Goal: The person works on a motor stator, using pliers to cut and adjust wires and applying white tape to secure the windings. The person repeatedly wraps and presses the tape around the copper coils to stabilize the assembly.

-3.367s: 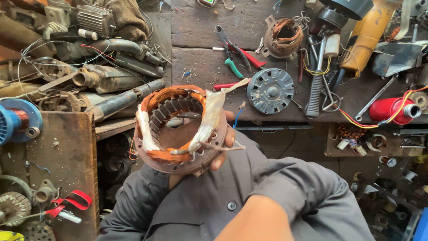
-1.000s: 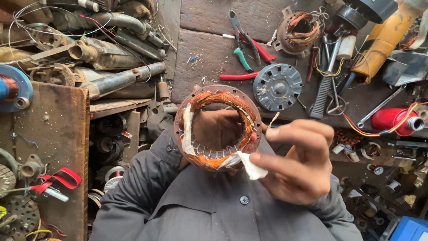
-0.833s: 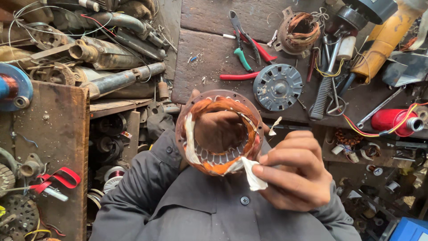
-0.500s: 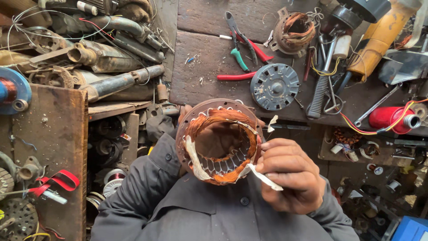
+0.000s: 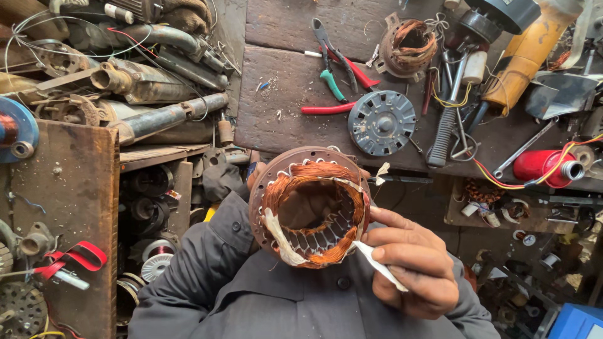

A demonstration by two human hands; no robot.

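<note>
i saw the right hand (image 5: 411, 267) pinching a white paper strip (image 5: 379, 265) at the round copper-wound motor stator (image 5: 309, 207), held up over the lap; the left hand (image 5: 257, 177), mostly hidden behind it, probably gripped it, steadying the windings.

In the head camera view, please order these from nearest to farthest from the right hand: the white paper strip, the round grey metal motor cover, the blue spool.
1. White paper strip: pinched in the right hand.
2. Round grey metal motor cover: on the bench above the hand.
3. Blue spool: far left edge.
</note>
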